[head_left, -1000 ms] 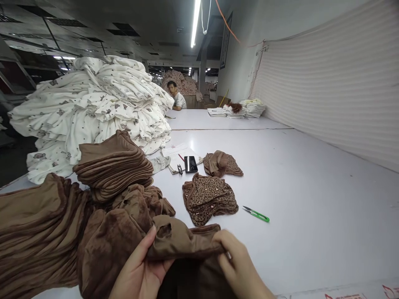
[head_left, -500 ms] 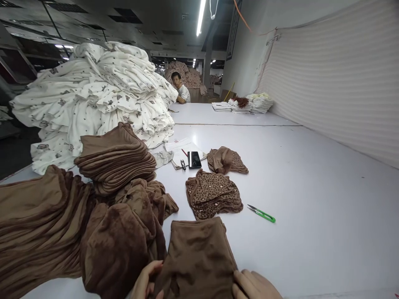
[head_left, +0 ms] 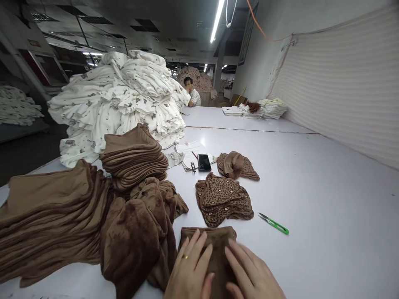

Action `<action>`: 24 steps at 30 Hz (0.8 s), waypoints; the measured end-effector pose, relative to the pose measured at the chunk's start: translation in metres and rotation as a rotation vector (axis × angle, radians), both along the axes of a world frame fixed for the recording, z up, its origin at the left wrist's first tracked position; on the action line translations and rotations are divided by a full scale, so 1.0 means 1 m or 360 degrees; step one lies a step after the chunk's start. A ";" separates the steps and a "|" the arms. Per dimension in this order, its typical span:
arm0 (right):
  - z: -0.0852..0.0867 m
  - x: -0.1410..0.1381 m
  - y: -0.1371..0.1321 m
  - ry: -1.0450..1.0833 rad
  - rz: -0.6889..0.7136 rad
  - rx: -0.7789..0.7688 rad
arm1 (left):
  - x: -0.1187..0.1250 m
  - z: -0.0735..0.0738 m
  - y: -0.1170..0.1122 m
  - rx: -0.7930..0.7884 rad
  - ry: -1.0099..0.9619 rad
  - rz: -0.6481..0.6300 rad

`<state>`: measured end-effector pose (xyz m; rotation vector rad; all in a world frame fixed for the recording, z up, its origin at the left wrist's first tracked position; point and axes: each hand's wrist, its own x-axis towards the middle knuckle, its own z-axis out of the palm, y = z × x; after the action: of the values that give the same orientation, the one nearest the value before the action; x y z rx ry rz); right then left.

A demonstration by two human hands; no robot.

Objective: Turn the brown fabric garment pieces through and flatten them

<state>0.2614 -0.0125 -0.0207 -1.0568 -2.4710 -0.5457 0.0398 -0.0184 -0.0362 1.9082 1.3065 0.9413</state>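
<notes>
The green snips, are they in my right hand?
No, the green snips lie on the table, apart from the right hand, which is over the brown cloth.

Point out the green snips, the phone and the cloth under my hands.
Green snips (head_left: 274, 224): head view, on the handle.
Phone (head_left: 204, 162): head view, on its dark screen.
Cloth (head_left: 218, 254): head view, on its uncovered middle.

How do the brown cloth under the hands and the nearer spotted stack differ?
The brown cloth looks plain; the spotted stack bears leopard print. The left hand and right hand cover much of the brown cloth, but not the spotted stack. The brown cloth's far edge is fairly straight; the spotted stack's edges are uneven. Both lie on the white table.
</notes>
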 end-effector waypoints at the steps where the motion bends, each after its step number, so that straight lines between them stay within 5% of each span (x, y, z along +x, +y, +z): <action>1: -0.002 -0.009 0.007 -0.0003 -0.0076 0.0049 | 0.003 -0.004 0.008 -0.0005 0.0134 -0.0086; 7: -0.076 -0.019 0.025 -0.0073 -0.0119 0.0052 | 0.001 -0.057 0.026 0.0223 0.0951 -0.0305; 9: -0.087 -0.010 0.026 -0.0113 -0.0108 0.0024 | -0.002 -0.066 0.022 0.0450 0.1052 -0.0250; 13: -0.051 -0.010 0.033 -0.0128 0.0036 0.0009 | -0.029 -0.058 0.008 0.0795 0.0723 0.0173; 15: -0.017 -0.030 0.038 -0.0035 0.0072 -0.0164 | -0.057 -0.045 0.003 0.0662 0.0492 0.0626; 17: 0.014 -0.065 0.042 0.0147 0.0210 -0.0513 | -0.086 -0.029 0.003 0.0210 0.0054 0.1161; 20: 0.042 -0.127 0.047 0.0298 0.0352 -0.1282 | -0.119 -0.005 0.006 -0.0033 -0.0258 0.1134; 24: 0.049 -0.182 0.053 0.0770 0.0341 -0.1674 | -0.130 0.022 0.003 -0.0374 -0.0908 0.1239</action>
<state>0.0796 0.0408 0.0282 -1.0290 -2.3056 1.0684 -0.0899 -0.0156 -0.0145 0.8200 1.7012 1.4805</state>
